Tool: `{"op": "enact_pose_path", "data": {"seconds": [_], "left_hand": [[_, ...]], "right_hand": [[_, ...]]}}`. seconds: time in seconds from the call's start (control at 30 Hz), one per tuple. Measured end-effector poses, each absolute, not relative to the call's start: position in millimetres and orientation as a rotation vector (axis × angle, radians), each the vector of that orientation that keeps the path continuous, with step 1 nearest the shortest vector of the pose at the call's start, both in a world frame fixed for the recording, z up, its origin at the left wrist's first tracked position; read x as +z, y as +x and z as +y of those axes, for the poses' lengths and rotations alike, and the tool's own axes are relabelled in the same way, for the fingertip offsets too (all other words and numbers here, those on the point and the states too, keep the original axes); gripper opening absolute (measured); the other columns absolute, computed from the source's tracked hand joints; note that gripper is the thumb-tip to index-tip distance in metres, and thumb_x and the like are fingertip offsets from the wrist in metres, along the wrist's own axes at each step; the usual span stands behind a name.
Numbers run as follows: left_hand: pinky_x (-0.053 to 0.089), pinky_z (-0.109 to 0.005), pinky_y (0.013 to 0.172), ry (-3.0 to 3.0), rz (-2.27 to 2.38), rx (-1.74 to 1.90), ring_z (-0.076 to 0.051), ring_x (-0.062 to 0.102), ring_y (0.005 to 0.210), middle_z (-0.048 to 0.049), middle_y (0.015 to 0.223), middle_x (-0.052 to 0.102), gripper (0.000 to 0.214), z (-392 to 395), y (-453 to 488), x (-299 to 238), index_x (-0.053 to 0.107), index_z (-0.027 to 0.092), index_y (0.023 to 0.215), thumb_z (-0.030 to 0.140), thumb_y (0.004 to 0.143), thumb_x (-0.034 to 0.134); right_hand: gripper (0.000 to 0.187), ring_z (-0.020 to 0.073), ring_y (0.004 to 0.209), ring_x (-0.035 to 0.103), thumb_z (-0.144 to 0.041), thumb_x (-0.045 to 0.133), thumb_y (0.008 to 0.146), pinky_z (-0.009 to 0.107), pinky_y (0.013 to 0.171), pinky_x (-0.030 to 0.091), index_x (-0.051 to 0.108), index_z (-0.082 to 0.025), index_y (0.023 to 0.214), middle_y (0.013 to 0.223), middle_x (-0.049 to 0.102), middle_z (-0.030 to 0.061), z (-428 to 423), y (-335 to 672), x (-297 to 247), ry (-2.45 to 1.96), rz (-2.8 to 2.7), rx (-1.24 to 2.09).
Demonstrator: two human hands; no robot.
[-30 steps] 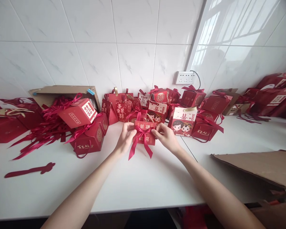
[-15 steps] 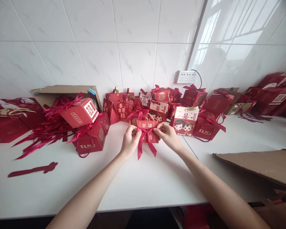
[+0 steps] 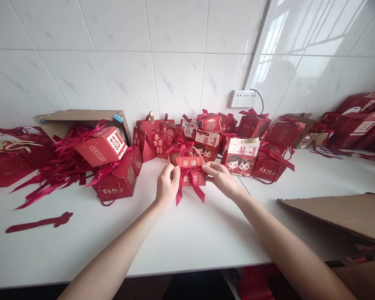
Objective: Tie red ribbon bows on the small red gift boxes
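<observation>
In the middle of the table is a small red gift box (image 3: 199, 179) with gold characters and a dark red ribbon bow (image 3: 191, 176) tied across its front, both tails hanging down. My left hand (image 3: 168, 185) is closed at the box's left edge, thumb against the fingers. On the opposite edge, my right hand (image 3: 220, 178) pinches the box near its upper corner. Behind it stands another ribboned red box (image 3: 178, 151), partly covered. To the right sits a white-topped box with two cartoon figures (image 3: 239, 160), apart from my hand.
Several red boxes line the wall. Left are stacked boxes (image 3: 117, 187), a heap of ribbons (image 3: 50, 175), an open carton (image 3: 81, 116) and a flat red strip (image 3: 39, 223). A cardboard flap (image 3: 337, 212) juts in at right. A power strip (image 3: 243, 99) is on the wall.
My fingers have moved from the bow's loops out to the box's side edges. The bow's tails now hang slightly further left. My view has shifted a little.
</observation>
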State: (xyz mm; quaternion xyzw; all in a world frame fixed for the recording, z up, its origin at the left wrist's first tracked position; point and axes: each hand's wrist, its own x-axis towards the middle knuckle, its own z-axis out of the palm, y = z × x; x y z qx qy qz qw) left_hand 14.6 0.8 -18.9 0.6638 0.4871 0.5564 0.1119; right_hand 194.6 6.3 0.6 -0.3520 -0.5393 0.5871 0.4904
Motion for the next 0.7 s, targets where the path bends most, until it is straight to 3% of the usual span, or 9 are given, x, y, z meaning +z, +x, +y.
{"op": "enact_pose_path", "data": {"seconds": [0.23, 0.43, 0.7], "left_hand": [[0.035, -0.023, 0.058, 1.949, 1.454, 1.677, -0.011, 0.037, 0.056, 0.0041, 0.059, 0.035, 0.028, -0.2, 16.6, -22.3, 0.027, 0.022, 0.064, 0.029, 0.089, 0.038], [0.033, -0.022, 0.055, 1.854, 1.469, 1.678, -0.011, 0.035, 0.053, 0.0047, 0.057, 0.034, 0.030, 1.8, 16.8, -20.3, 0.026, 0.022, 0.062, 0.032, 0.087, 0.040], [0.035, -0.021, 0.053, 1.762, 1.320, 1.596, -0.010, 0.039, 0.053, 0.0046, 0.058, 0.040, 0.027, -1.3, 14.4, -19.3, 0.034, 0.021, 0.063, 0.032, 0.086, 0.042]], "right_hand": [[0.036, 0.0124, 0.069, 0.054, -0.048, 0.072, 0.068, 0.028, 0.073, 0.045, 0.054, -0.017, 0.070, 0.072, 0.057, -0.0002, 7.9, 193.8, -2.7, -0.827, -1.184, 1.533], [0.040, 0.0153, 0.066, 0.055, -0.049, 0.074, 0.061, 0.030, 0.065, 0.046, 0.058, -0.017, 0.078, 0.071, 0.060, 0.0032, 9.1, 189.7, -4.6, -0.864, -1.101, 1.576], [0.039, 0.0089, 0.057, 0.044, -0.050, 0.070, 0.069, 0.025, 0.060, 0.041, 0.048, -0.018, 0.068, 0.063, 0.048, -0.0044, 8.1, 195.2, -3.7, -0.846, -1.236, 1.511]]}}
